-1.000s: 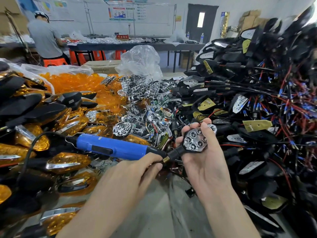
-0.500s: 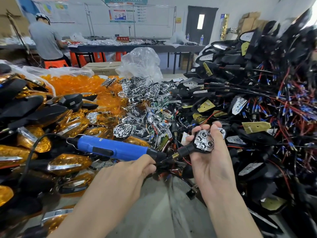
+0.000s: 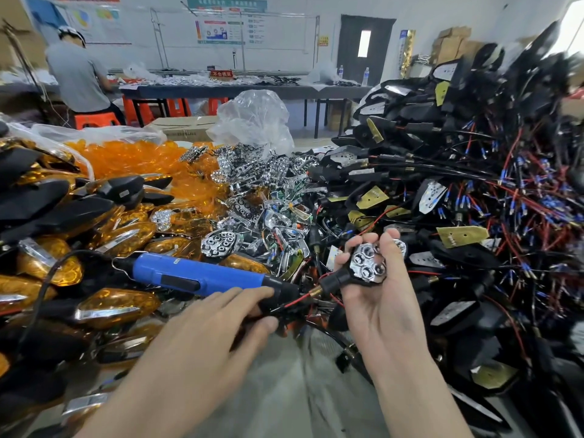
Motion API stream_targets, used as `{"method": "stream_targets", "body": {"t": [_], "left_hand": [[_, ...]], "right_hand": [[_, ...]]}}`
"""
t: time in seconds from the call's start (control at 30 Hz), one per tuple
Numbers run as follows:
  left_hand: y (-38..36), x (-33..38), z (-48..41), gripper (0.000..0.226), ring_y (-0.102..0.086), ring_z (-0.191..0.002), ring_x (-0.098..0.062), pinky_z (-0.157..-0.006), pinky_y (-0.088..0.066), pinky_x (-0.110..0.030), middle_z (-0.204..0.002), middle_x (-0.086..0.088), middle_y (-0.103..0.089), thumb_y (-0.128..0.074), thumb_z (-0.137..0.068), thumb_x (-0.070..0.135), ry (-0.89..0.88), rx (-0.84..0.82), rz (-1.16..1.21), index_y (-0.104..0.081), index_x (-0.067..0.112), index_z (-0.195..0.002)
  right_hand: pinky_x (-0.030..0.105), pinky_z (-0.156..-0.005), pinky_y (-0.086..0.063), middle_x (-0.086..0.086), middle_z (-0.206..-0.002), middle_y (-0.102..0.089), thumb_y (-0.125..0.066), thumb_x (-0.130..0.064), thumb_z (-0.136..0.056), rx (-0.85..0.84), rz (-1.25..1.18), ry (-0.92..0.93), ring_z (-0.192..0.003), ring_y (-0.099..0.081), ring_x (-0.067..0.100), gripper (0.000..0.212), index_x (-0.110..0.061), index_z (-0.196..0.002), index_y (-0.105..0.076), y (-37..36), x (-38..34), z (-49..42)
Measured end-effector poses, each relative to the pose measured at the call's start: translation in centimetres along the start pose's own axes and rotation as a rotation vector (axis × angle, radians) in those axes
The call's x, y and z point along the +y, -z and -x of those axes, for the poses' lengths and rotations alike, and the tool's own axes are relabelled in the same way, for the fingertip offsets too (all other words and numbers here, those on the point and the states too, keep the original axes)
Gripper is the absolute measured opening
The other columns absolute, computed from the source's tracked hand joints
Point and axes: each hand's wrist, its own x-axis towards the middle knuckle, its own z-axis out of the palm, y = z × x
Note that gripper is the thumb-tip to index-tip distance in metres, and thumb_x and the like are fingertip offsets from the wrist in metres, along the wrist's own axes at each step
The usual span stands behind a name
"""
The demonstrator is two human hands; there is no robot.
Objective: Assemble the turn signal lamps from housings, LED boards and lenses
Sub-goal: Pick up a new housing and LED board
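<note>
My right hand (image 3: 379, 314) grips a black lamp housing (image 3: 336, 277) with a chrome multi-cell reflector (image 3: 368, 267) seated in it, stem pointing left, red wire trailing. A blue electric screwdriver (image 3: 196, 273) lies across the pile with its black nose toward the housing stem. My left hand (image 3: 202, 336) reaches to that nose with fairly straight fingers, index on top and thumb underneath, touching it. Loose chrome reflectors (image 3: 262, 191) are heaped behind, with amber lenses (image 3: 126, 159) at the back left.
Finished amber-lensed lamps (image 3: 117, 305) fill the left side. A tall heap of black housings with red and blue wires (image 3: 474, 184) rises on the right. A clear plastic bag (image 3: 252, 118) and cardboard box (image 3: 183, 128) stand behind. A person (image 3: 79, 80) works at a far table.
My right hand carried the housing slightly right and up. My left hand slid back from the screwdriver's tip onto its black nose.
</note>
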Motion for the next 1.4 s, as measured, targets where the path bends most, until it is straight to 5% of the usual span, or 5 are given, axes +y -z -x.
{"method": "stream_targets", "body": {"t": [0.23, 0.67, 0.87, 1.17, 1.4], "left_hand": [[-2.5, 1.8, -0.4, 0.042, -0.059, -0.076, -0.001, -0.053, -0.039, -0.017, -0.084, 0.029, -0.055, -0.017, -0.099, 0.055, -0.073, 0.03, 0.003, -0.052, 0.044, -0.119], [-2.9, 1.6, -0.3, 0.049, -0.053, -0.073, 0.0, -0.054, -0.036, -0.02, -0.078, 0.02, -0.058, -0.011, -0.092, 0.062, -0.061, 0.012, 0.079, -0.053, 0.038, -0.102], [-2.9, 1.9, -0.2, 0.052, -0.049, -0.066, 0.005, -0.053, -0.032, -0.021, -0.087, 0.046, -0.048, -0.009, -0.087, 0.064, -0.04, -0.044, 0.167, -0.052, 0.038, -0.101], [-3.0, 1.6, -0.3, 0.045, -0.054, -0.069, -0.005, -0.064, -0.047, -0.029, -0.074, 0.022, -0.055, -0.016, -0.089, 0.067, 0.003, -0.053, 0.277, -0.05, 0.042, -0.103], [-2.8, 1.5, -0.4, 0.041, -0.054, -0.083, 0.004, -0.064, -0.045, -0.021, -0.082, 0.029, -0.056, -0.019, -0.092, 0.063, -0.008, -0.053, 0.149, -0.049, 0.047, -0.115]], "right_hand": [[0.031, -0.063, -0.056, -0.001, -0.086, -0.066, -0.066, -0.021, -0.087, -0.054, 0.031, -0.039, -0.076, -0.068, 0.017, 0.011, -0.026, -0.086, -0.076, 0.2, 1.0, 0.1], [0.03, -0.064, -0.057, 0.001, -0.084, -0.069, -0.069, -0.01, -0.083, -0.128, 0.115, -0.047, -0.078, -0.069, 0.016, 0.022, -0.024, -0.101, -0.068, -0.2, 0.6, 0.8], [0.03, -0.066, -0.057, 0.002, -0.088, -0.071, -0.078, -0.011, -0.073, -0.157, 0.102, -0.046, -0.08, -0.069, 0.017, 0.026, -0.028, -0.093, -0.076, 0.0, 0.6, 0.7], [0.03, -0.067, -0.056, 0.0, -0.091, -0.068, -0.068, -0.005, -0.082, -0.193, 0.144, -0.036, -0.082, -0.069, 0.016, 0.029, -0.031, -0.094, -0.076, 0.1, 0.6, 0.9], [0.028, -0.067, -0.056, -0.001, -0.089, -0.068, -0.064, -0.001, -0.082, -0.207, 0.162, 0.009, -0.08, -0.068, 0.015, 0.034, -0.031, -0.095, -0.075, 0.3, 0.1, 0.8]]}}
